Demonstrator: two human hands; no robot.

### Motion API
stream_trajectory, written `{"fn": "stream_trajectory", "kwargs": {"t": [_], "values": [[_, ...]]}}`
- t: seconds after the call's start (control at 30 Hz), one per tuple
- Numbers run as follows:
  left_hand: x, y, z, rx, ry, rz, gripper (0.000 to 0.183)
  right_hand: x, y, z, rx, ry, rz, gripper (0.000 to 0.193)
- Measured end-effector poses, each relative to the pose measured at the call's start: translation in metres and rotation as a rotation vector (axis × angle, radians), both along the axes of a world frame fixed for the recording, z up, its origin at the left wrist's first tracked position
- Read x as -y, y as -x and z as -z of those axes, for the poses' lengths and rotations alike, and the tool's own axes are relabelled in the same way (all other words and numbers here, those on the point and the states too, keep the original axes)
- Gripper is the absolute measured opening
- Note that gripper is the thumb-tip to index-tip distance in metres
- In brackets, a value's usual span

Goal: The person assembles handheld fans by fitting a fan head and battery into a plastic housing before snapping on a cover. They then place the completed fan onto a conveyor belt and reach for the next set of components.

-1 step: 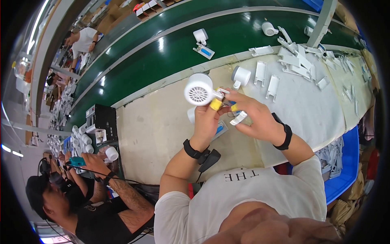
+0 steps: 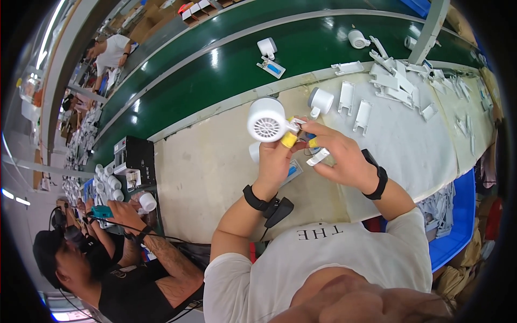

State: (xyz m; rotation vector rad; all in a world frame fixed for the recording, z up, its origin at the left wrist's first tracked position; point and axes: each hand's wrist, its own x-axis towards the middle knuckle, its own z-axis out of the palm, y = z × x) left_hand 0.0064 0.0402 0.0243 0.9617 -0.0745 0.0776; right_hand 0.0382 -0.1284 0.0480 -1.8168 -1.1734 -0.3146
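My left hand (image 2: 276, 164) is closed around the neck of a small white fan (image 2: 266, 126), whose round grille faces me. Yellow tape wraps fingers on both hands. Close to that neck, my right hand (image 2: 344, 159) is bent, fingertips at thin wires, and a short white plastic shell (image 2: 318, 156) sits between its thumb and fingers. On the table behind my left hand lies another white part (image 2: 254, 152), mostly hidden. A white handle shell with a blue cell (image 2: 293, 169) rests below my hands. Just beyond them stands a second fan head (image 2: 321, 100) with a grey rim.
White handle shells (image 2: 396, 81) are heaped at the right. Behind the table runs a green conveyor (image 2: 215, 75) carrying fan parts. A black box-shaped device (image 2: 134, 161) stands left, near a co-worker holding a teal tool (image 2: 101, 212). A blue bin (image 2: 460, 231) sits by my right elbow.
The fan in my left hand appears slightly farther right and lower. Both hands keep the same hold.
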Motion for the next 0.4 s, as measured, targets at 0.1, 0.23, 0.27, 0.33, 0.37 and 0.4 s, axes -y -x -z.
{"fn": "stream_trajectory", "kwargs": {"t": [0.1,0.23,0.27,0.33,0.37,0.4], "values": [[-0.0001,0.0043,0.0,0.016,-0.068,0.0,0.032,-0.0003,0.0008,0.0028,0.055,-0.027,0.013,0.041],[-0.0018,0.0057,0.0013,0.023,-0.101,-0.014,0.034,-0.0003,0.0022,-0.0037,0.16,0.099,0.055,0.042],[-0.0017,0.0062,0.0014,0.02,-0.134,-0.02,0.034,0.0002,0.0027,-0.0043,0.18,0.126,0.066,0.042],[-0.001,0.007,0.0031,0.034,-0.12,-0.009,0.034,0.001,0.0034,-0.0044,0.19,0.114,0.071,0.042],[-0.0007,0.007,0.0041,0.047,-0.108,0.001,0.035,0.0014,0.0037,-0.0043,0.199,0.1,0.076,0.042],[-0.0001,0.0066,0.005,0.059,-0.102,0.005,0.035,0.002,0.0035,-0.0044,0.199,0.102,0.075,0.042]]}}
